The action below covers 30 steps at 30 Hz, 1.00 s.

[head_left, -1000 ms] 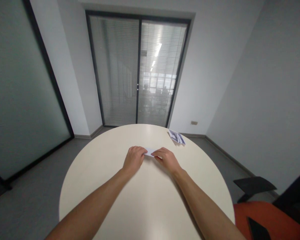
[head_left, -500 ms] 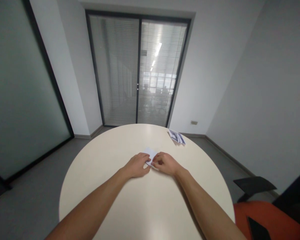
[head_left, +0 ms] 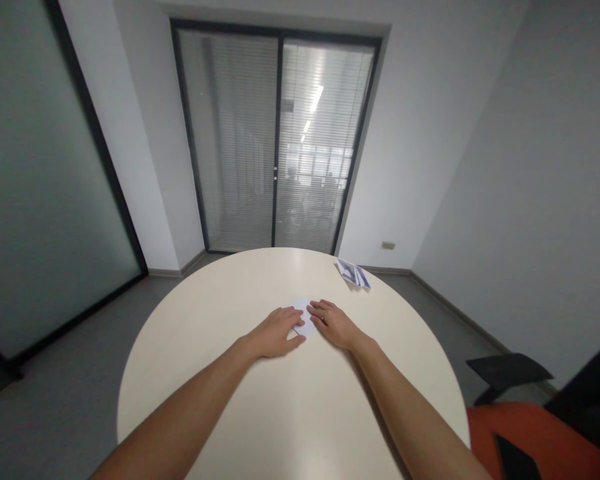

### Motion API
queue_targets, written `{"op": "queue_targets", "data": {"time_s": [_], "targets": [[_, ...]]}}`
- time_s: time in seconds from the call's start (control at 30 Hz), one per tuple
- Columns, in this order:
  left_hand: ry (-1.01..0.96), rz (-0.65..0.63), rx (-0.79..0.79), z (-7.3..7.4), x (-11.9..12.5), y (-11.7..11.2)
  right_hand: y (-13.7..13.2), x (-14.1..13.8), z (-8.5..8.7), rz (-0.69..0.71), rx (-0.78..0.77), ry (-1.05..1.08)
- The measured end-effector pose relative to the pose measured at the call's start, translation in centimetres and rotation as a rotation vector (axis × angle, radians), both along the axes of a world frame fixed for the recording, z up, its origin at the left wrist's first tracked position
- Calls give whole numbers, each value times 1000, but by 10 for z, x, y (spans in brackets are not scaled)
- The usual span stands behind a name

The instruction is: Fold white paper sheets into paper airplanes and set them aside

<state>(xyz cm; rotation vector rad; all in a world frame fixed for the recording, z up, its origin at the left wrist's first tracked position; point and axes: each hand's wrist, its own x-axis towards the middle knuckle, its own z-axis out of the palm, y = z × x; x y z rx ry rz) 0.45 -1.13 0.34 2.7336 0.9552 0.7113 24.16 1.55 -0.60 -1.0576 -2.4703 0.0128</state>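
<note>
A small piece of white paper [head_left: 306, 325] lies flat on the round cream table [head_left: 205, 387], between my two hands. My left hand [head_left: 280, 332] rests on its left side, fingers stretched out over the paper and thumb apart on the near side. On the opposite edge, my right hand [head_left: 334, 325] lies with its fingers extended over the paper, pressing it down. Both hands hide part of the sheet, so its full outline does not show.
Near the table's far right edge lies a printed sheet or folded leaflet [head_left: 353, 274]. An orange chair [head_left: 535, 440] with black armrests stands at the right, close to the table. Behind the table is a glass door [head_left: 240, 147] with blinds.
My right hand's fingers have gone from a pinch at the paper's near edge to lying flat on it. The left thumb has shifted slightly right, and the paper sits differently.
</note>
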Motion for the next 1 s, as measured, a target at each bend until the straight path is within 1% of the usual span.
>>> {"op": "queue_targets", "data": {"time_s": [0.13,0.2,0.23,0.3,0.37,0.43,0.5,0.6,0.7,0.77,0.87,0.93,1.0], "targets": [[11,-4,-14,-5,-2,2,2,5,0,-91,30,-37],[9,-4,-16,-6,-2,3,1,5,3,-119,41,-20],[9,-6,-15,-5,-2,3,0,4,4,-112,44,-1],[8,-20,-8,-3,-1,2,-3,-1,5,-53,32,52],[-1,-57,-2,0,0,1,-6,-6,4,18,-18,99],[-20,-98,1,5,2,-1,-8,-11,0,25,-99,106],[-30,-116,4,7,4,-2,-8,-12,-6,-24,-176,69],[-15,-95,8,7,4,-2,-5,-5,-12,-124,-244,6],[2,-75,0,2,2,0,-2,4,-13,-231,-246,-35],[-2,-74,-8,-1,1,1,-1,9,-10,-262,-200,-49],[-9,-81,-11,-2,0,2,0,9,-4,-221,-81,-31],[-10,-87,-6,-1,0,1,0,6,-1,-115,-23,7],[-18,-98,1,1,1,1,1,2,-1,19,-18,56]]}}
